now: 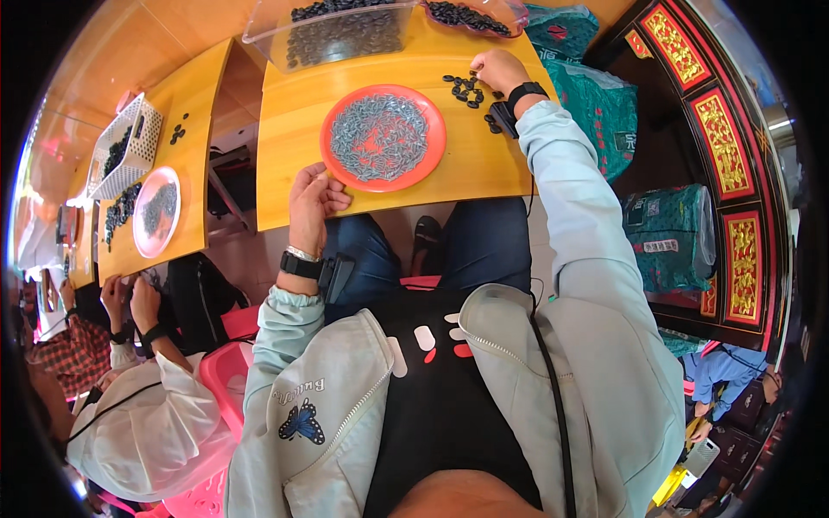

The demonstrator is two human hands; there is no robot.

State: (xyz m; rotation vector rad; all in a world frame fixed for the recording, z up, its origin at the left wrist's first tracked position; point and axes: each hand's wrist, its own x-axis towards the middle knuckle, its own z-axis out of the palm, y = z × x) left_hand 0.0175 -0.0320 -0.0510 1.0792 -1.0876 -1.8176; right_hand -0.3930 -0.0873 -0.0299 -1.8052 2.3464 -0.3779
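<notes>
A round orange-red plate [438, 152] lies on the yellow wooden table, holding many small grey screw-like metal pieces [380, 129]. By the plate's lower left edge, over the table's front edge, is my left hand [316, 198]. Its fingers are curled in, and whatever they hold is too small to make out. Farther off to the right, my right hand [501, 71] reaches down beside a loose group of shiny black oval pieces [467, 90]. Its thumb and fingertips are closed together at the upper edge of that group; what lies between them is hidden.
At the table's back stand a clear plastic bin [345, 39] of black pieces and a pinkish tray [521, 17] with more. Teal bags [596, 112] stand right of the table. On the left, people sit at another table [186, 112] with a white basket [142, 142] and plate [147, 246].
</notes>
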